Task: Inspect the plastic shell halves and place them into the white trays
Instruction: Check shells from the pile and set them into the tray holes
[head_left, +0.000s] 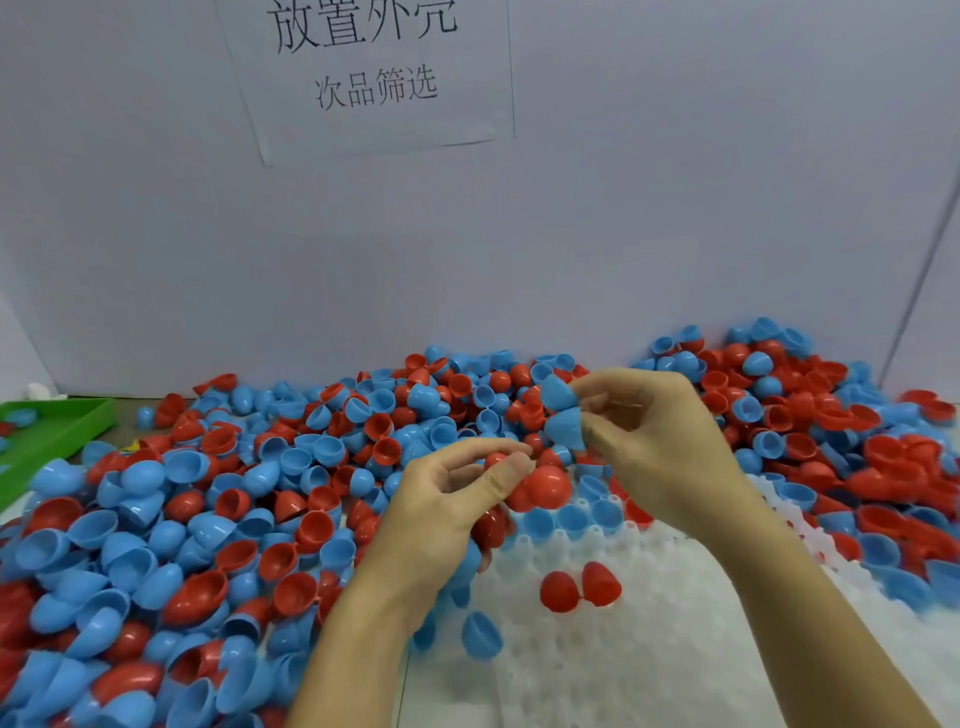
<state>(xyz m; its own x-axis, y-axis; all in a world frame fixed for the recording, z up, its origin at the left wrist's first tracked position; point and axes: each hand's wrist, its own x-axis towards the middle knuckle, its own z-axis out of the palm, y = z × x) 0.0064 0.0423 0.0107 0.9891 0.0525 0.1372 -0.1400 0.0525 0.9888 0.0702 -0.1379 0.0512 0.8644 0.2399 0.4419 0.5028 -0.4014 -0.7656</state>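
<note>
At the far left a green tray (57, 426) sits on the tabletop (447, 691) with a few shells in it. Beside it begins a wide heap of red and blue plastic shell halves (218, 499), some cup-up, some dome-up, running along the foot of the white partition (519, 234), where a paper sign (374, 73) with printed characters hangs. The left hand (447, 514) has its fingers curled around red shell halves (543, 486), thumb pressed on top, one more red piece tucked lower in the palm. Just right of it and a little higher, the right hand (654, 431) pinches two blue shell halves (561, 415) between thumb and fingers, one above the other. Below both hands lies the white tray (649, 649), bumpy with sockets. A row of blue halves (571, 519) sits along its far edge, two red halves (579, 587) lie dome-up near its middle, and one blue half (480, 634) is at its left edge. More shells pile up at the far right.
</note>
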